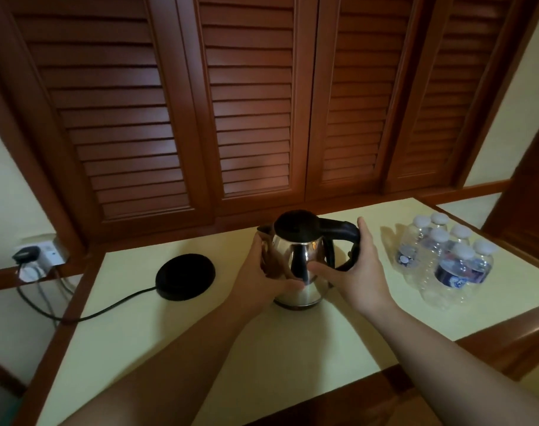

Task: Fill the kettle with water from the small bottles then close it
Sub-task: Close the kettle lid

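Note:
A steel kettle (305, 259) with a black lid and black handle stands upright on the pale tabletop (200, 339), off its base, lid down. My left hand (262, 272) wraps the kettle's left side below the spout, thumb across the front. My right hand (354, 269) holds the right side around the handle, thumb on the steel body and fingers reaching behind the handle. A pack of several small water bottles (446, 259) with white caps sits to the right, capped.
The round black kettle base (185, 276) lies left of the kettle, its cord running to a wall socket (37, 253) at far left. Wooden louvered doors (262, 103) rise behind the table. A wooden rail (514, 330) borders the table's right front.

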A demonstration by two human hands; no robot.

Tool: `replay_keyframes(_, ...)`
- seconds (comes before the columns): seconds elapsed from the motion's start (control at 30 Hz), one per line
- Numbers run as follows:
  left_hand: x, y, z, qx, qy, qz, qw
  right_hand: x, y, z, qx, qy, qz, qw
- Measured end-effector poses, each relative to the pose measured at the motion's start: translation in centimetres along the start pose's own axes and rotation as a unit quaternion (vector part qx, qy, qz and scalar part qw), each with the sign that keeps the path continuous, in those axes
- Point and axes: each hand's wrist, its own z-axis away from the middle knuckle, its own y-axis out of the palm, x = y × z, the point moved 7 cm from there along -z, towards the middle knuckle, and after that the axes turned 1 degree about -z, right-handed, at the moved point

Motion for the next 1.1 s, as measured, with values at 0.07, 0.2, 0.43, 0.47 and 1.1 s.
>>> replay_keyframes(0.07, 0.2, -2.2, -0.2, -0.027, -0.023, -0.011, 0.999, 0.9, 1.8, -1.4, 0.016, -0.020, 0.005, 1.000)
replay_keyframes(0.2, -0.2, -7.4, 0.3, -0.068, -0.047, -0.037, 0.996, 3.5, 6.5, -3.5, 0.068, -0.055, -0.015, 0.996)
replay_keyframes(0.43, -1.5, -16.7, 1.5, -0.155, -0.038, -0.117, 0.980, 7.2, 16.4, -6.4, 0.139, -0.082, -0.044, 0.986)
replay_keyframes(0.47, -1.3, -17.7, 1.6, -0.162, -0.042, -0.120, 0.979, 7.7, 17.5, -6.5, 0.146, -0.085, -0.055, 0.984)
replay_keyframes(1.1, 1.5, -22.0, 2.6, -0.179, -0.094, -0.083, 0.976, 7.4, 24.0, -6.7, 0.195, -0.068, -0.087, 0.975)
